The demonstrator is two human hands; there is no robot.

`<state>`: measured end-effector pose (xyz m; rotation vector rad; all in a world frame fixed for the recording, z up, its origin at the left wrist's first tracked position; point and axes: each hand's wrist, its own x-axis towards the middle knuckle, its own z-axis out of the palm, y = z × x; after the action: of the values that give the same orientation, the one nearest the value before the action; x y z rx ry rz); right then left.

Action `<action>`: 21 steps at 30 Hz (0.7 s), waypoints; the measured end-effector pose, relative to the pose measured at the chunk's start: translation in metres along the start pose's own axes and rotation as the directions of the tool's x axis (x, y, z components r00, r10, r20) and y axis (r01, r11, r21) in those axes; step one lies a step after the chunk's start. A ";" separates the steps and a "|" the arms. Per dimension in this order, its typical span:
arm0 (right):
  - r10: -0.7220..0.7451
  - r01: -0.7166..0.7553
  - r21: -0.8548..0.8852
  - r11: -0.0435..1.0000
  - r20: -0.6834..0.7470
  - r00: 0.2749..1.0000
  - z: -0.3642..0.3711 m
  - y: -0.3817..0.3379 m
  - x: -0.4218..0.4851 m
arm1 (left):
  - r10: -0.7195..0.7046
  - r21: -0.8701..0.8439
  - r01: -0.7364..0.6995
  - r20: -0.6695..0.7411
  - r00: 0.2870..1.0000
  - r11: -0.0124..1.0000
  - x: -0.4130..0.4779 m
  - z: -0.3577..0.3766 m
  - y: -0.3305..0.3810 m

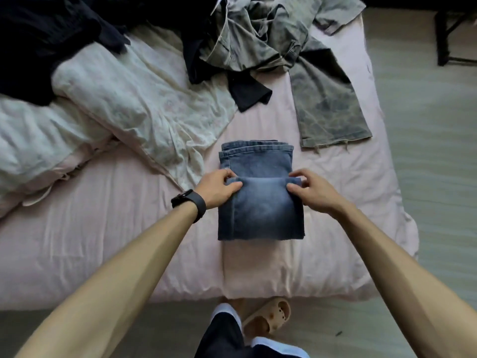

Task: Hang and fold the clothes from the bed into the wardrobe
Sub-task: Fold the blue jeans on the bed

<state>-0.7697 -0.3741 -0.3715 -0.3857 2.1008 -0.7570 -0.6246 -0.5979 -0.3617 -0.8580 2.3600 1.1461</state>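
Folding blue jeans on the bed

Blue jeans (260, 210) lie folded on the pink bed (103, 233), near its foot edge. The left hand (219, 188) pinches the left end of the upper fold and the right hand (313, 193) pinches the right end; both have thumbs on the denim and fingers curled over the fold. There is a dark watch (189, 201) on the left wrist. Grey washed trousers (330, 109) sprawl beyond, apart from the jeans, and black garments (38, 40) are heaped at far left on a crumpled white duvet (124, 99). A beige slipper (268, 319) sits on the floor by the bed.
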 end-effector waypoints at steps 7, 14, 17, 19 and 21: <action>-0.010 -0.005 -0.026 1.000 -0.533 0.846 0.035 -0.019 0.106 | 0.061 0.126 -0.019 -0.336 0.940 0.992 0.118 0.009 0.006; 0.024 -0.137 -0.152 0.979 -0.579 0.815 0.061 0.002 0.173 | 0.090 0.305 0.019 -0.337 0.937 0.952 0.181 0.037 -0.034; 0.043 -0.196 -0.193 0.961 -0.601 0.798 0.065 0.003 0.180 | 0.072 0.304 0.026 -0.306 0.949 0.952 0.191 0.043 -0.036; 0.089 -0.249 -0.181 0.952 -0.611 0.786 0.065 0.001 0.178 | 0.046 0.296 0.057 -0.330 0.943 0.953 0.185 0.045 -0.033; 0.048 -0.253 -0.229 0.940 -0.644 0.764 0.065 0.001 0.169 | 0.070 0.343 0.078 -0.398 0.915 0.936 0.171 0.054 -0.029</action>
<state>-0.8179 -0.4849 -0.5068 -0.1124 2.8697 -0.4961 -0.7281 -0.6296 -0.5076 -1.0435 2.7741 0.5390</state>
